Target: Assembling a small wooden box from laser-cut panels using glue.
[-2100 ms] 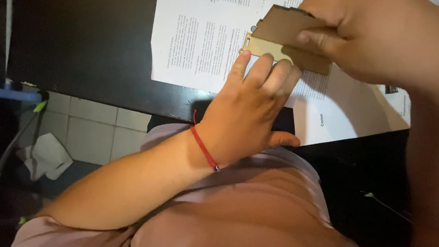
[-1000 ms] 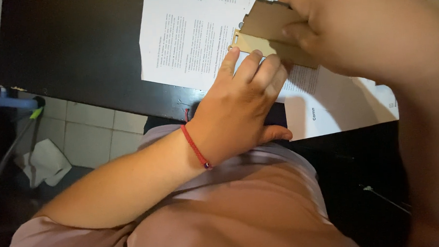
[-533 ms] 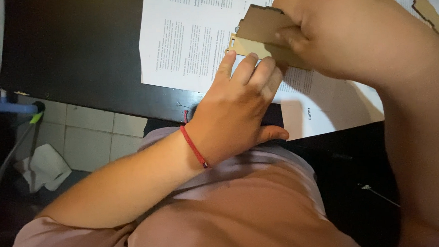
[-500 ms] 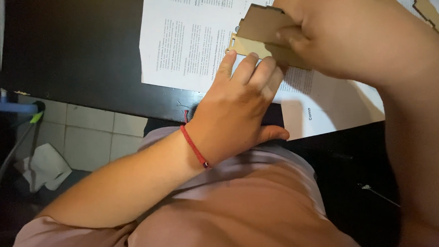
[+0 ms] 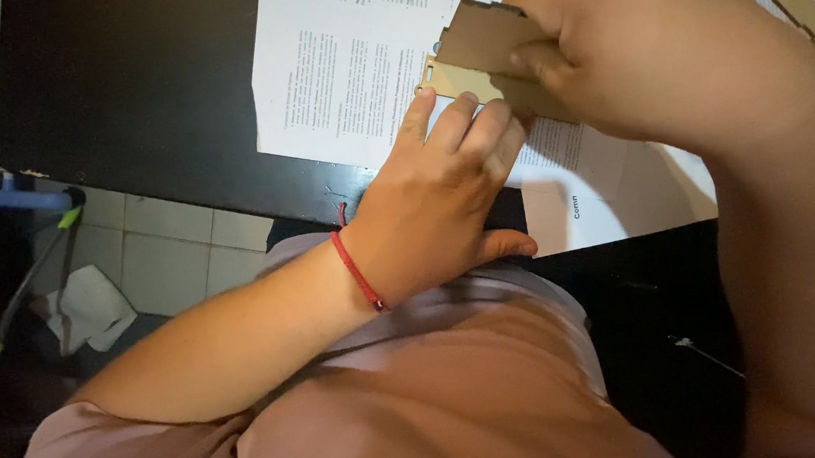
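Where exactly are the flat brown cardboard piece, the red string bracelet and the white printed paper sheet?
Flat brown cardboard piece (image 5: 486, 42): head view, on its darker upper panel.
Red string bracelet (image 5: 354, 270): head view, on the cord across the left wrist.
White printed paper sheet (image 5: 328, 77): head view, on its left printed part.

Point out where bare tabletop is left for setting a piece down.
Free: the dark table left of the printed sheets. Crowded: the sheets' middle, where the left hand and right hand work the cardboard pieces.

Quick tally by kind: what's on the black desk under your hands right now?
Flat brown notched cardboard pieces: 3
White printed paper sheets: 1
Total: 4
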